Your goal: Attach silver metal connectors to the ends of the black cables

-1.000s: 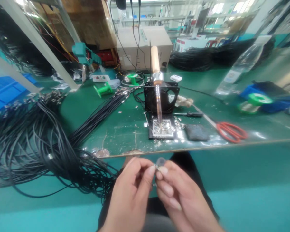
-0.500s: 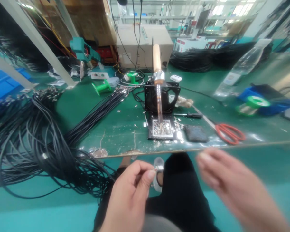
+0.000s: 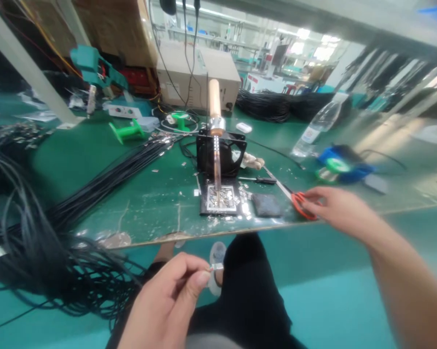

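Low in front of my lap, my left hand pinches a small silvery metal piece between thumb and forefinger. Only the piece's tip sticks out; the rest is hidden by the fingers. My right hand is at the table's front edge with its fingers closed on the red handles of the scissors. The scissor blades lie on the table, pointing away to the left. Left of the scissors is a dark flat pad. A wooden-handled soldering iron stands tip down over a square tray of metal bits.
Behind the iron stands a black fan. Bundles of black cable cover the left side and hang over the edge. A screwdriver, a plastic bottle and a blue box are on the right. Green spools lie farther back.
My right hand has moved from above the lap forward to the scissors and closed on their handles. The left hand still pinches the metal piece. The view has shifted to the right.
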`<state>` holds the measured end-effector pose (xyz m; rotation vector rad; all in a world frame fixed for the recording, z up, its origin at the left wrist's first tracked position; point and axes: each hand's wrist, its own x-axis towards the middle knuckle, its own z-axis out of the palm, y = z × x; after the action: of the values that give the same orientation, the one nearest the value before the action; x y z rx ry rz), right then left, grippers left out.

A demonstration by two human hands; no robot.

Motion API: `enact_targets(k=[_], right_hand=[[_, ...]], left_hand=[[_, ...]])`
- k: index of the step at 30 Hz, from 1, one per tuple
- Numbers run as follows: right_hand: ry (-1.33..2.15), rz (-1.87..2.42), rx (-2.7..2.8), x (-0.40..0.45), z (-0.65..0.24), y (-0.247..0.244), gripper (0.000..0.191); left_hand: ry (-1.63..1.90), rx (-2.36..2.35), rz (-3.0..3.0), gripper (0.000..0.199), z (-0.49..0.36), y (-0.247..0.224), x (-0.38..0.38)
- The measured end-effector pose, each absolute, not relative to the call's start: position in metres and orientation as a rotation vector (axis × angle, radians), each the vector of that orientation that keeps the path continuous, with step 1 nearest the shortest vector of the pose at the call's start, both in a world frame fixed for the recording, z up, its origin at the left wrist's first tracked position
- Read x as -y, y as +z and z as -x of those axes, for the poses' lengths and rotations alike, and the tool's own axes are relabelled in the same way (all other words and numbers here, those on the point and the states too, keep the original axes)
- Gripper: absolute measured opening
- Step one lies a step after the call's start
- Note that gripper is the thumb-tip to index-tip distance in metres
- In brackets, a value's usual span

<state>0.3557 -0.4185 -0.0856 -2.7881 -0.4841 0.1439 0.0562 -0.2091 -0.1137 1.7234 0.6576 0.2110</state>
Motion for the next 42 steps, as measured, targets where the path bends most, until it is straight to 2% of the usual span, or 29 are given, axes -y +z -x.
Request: enact_targets(k=[6,9,11,13,15,17,19,21,24,29,33,42], right_hand=[[0.264,2.822,0.488,0.410,-0.367,-0.087,0.010],[0.203,2.766,0.358,0.430,-0.361,-0.082,0.026],[0.155,2.487,0.267,0.448,-0.345,-0.085,0.035],[0.287,2.093,0.200,0.459,-0.316,-0.092,0.019],[0.468,1.867,0.201,0.455,-0.277,-0.101,0.029],[0.848,1.744,0.401,0.434,-0.236,-0.106,0.025],[0.858,1.707,0.511,0.404,-0.202,-0.110,0.020],[0.919,1.726,0.512,0.376,-0.182,-0.113,0.024],[0.825,1.625,0.495,0.354,-0.173,-0.120,0.024],[0.796,1.705,0.664,0.350,-0.177,-0.124,0.017],[0.732,1.817,0.771,0.348,-0.178,-0.121,0.021],[0.768,1.760,0.672,0.348,-0.159,-0.129,0.028]], left_hand=[[0.190,-0.653,-1.681,0.030,-0.054,-0.108,0.209],[0.191,-0.630,-1.641,0.028,-0.052,-0.110,0.207],[0.189,-0.606,-1.630,0.028,-0.052,-0.113,0.206],[0.182,-0.594,-1.626,0.028,-0.053,-0.116,0.206],[0.171,-0.598,-1.626,0.027,-0.053,-0.118,0.205],[0.159,-0.602,-1.636,0.026,-0.054,-0.119,0.205],[0.153,-0.603,-1.655,0.026,-0.054,-0.119,0.205],[0.142,-0.592,-1.677,0.027,-0.054,-0.120,0.205],[0.131,-0.570,-1.685,0.029,-0.054,-0.120,0.203],[0.146,-0.557,-1.686,0.031,-0.052,-0.122,0.203],[0.170,-0.552,-1.671,0.029,-0.051,-0.125,0.204],[0.187,-0.603,-1.644,0.027,-0.053,-0.118,0.208]])
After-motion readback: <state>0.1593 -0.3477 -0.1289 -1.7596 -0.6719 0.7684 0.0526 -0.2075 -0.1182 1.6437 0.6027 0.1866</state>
